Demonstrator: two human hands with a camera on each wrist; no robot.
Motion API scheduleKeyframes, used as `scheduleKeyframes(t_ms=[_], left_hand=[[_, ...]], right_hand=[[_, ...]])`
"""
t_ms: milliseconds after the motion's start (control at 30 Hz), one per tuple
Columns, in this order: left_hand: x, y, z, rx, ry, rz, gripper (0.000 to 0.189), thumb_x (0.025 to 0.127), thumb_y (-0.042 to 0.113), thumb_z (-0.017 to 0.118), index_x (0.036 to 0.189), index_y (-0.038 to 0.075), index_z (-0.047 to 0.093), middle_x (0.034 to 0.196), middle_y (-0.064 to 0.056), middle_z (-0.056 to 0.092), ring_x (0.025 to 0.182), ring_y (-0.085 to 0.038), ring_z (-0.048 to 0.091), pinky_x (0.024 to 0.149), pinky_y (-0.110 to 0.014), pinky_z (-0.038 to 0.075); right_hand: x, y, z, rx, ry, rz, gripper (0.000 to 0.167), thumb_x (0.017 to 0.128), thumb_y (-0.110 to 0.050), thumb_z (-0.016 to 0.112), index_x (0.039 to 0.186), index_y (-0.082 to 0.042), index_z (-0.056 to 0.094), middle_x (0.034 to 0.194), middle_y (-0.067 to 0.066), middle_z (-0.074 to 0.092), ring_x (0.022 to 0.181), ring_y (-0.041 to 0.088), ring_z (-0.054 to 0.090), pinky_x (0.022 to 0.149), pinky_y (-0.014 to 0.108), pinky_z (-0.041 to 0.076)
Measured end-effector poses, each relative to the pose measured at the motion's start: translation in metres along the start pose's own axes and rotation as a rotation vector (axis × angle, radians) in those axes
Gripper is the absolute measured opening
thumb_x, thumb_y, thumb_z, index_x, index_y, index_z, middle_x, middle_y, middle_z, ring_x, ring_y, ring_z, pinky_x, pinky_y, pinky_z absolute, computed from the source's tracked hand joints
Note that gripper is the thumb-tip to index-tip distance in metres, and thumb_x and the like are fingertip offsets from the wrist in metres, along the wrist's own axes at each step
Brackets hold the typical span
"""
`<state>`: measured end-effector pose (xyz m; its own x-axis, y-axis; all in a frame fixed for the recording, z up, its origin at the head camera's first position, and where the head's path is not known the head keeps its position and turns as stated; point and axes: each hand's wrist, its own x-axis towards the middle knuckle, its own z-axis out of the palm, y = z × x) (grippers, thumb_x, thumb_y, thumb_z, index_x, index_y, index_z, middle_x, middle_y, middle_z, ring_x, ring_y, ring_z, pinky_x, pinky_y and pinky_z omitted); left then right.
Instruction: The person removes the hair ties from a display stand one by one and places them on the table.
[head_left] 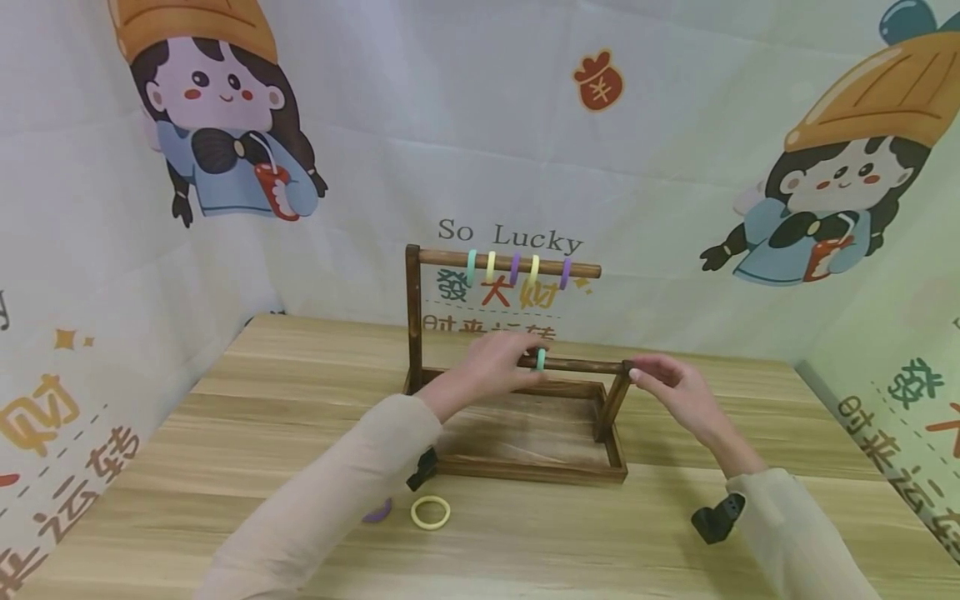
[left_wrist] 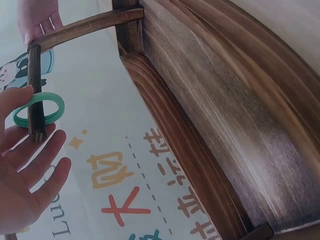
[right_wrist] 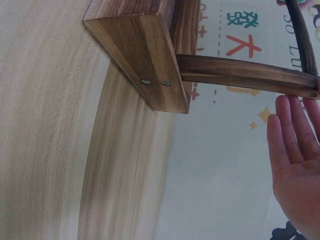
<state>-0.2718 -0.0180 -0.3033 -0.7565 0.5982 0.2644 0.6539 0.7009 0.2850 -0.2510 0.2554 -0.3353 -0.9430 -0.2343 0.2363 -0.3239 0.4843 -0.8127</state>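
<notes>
A brown wooden rack [head_left: 517,472] with a shallow tray base stands on the table. My left hand [head_left: 498,364] is at the free end of its lower bar [head_left: 588,366], where a mint-green ring [head_left: 541,360] encircles the wood. In the left wrist view, thumb and fingers pinch that green ring [left_wrist: 60,106] from opposite sides. At the bar's other end, my right hand [head_left: 678,398] holds the corner above the short post [head_left: 613,404] between thumb and fingers. Its fingers [right_wrist: 287,127] look nearly straight in the right wrist view, with the thumb hidden there.
Several green, yellow and purple rings hang from the upper bar [head_left: 441,257], carried by a tall post [head_left: 414,321]. On the table in front lie a yellow ring [head_left: 431,526] and a purple ring [head_left: 380,513], partly covered by my left sleeve. A printed cloth [head_left: 480,133] hangs behind.
</notes>
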Motion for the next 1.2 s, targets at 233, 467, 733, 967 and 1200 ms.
scheduleKeyframes(t_ms=[233,467,733,967,1200], left_hand=[[-0.005,-0.01,-0.005,-0.021,0.002,-0.022,0.039,0.082,0.031,0.063,0.116,0.012,0.057,0.103,0.001,0.06,0.09,-0.013,0.056,0.071,-0.027,0.045],[-0.011,-0.021,-0.005,-0.05,0.008,-0.033,0.043,0.082,0.031,0.063,0.12,0.011,0.054,0.109,-0.001,0.058,0.09,-0.014,0.056,0.073,-0.026,0.045],[-0.021,-0.032,-0.003,-0.145,0.07,-0.052,0.039,0.082,0.027,0.064,0.115,0.009,0.057,0.105,-0.002,0.059,0.087,-0.013,0.057,0.072,-0.025,0.046],[-0.028,-0.041,0.005,-0.216,0.117,0.01,0.029,0.081,0.017,0.063,0.105,0.002,0.06,0.092,-0.004,0.059,0.079,-0.014,0.057,0.065,-0.018,0.048],[-0.037,-0.042,0.014,-0.231,0.071,0.048,0.027,0.08,0.014,0.064,0.104,0.003,0.06,0.088,0.0,0.058,0.074,-0.009,0.054,0.062,-0.019,0.046]], right_hand=[[0.0,-0.001,-0.001,-0.002,-0.009,0.0,0.042,0.091,-0.026,0.051,0.121,0.003,0.049,0.114,0.018,0.053,0.095,0.012,0.054,0.083,0.035,0.043],[0.0,0.0,0.0,0.007,-0.004,0.001,0.041,0.09,-0.026,0.052,0.12,0.002,0.049,0.114,0.017,0.054,0.094,0.01,0.054,0.082,0.033,0.043],[0.0,0.0,0.0,0.012,-0.002,-0.005,0.041,0.09,-0.026,0.052,0.12,0.003,0.049,0.114,0.018,0.054,0.093,0.009,0.054,0.08,0.027,0.044],[0.0,0.001,-0.001,0.008,0.004,-0.012,0.041,0.09,-0.026,0.052,0.119,0.003,0.05,0.113,0.018,0.054,0.093,0.008,0.054,0.079,0.024,0.044],[0.001,0.002,-0.001,-0.019,0.004,0.001,0.045,0.089,-0.032,0.052,0.119,0.002,0.05,0.114,0.017,0.053,0.098,0.021,0.053,0.081,0.035,0.044]])
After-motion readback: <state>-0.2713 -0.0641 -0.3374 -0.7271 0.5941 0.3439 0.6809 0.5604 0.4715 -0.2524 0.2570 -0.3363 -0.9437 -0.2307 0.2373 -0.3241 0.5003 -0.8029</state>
